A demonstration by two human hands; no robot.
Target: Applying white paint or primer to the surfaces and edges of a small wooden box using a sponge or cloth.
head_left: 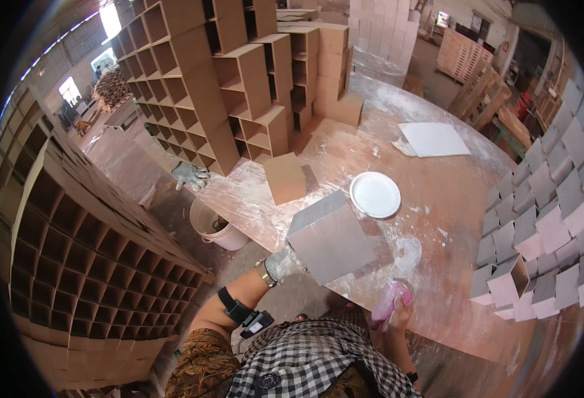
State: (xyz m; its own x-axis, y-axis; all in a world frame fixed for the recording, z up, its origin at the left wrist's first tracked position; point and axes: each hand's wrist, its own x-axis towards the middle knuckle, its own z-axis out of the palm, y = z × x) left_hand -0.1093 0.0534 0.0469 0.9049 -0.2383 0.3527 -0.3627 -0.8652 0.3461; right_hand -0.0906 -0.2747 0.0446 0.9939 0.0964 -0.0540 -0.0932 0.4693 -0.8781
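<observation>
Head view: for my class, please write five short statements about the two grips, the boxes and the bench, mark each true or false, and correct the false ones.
1. The left grip wears a glove and touches the grey box. True.
2. The right grip is holding nothing. False: it holds a pink object.
3. The white sheet lies to the right of the round white dish. True.
4. The loose grey glove lies inside the bucket. False: it lies at the edge of the bench.
5. A brown box sits on the bench, left of the dish. True.
</observation>
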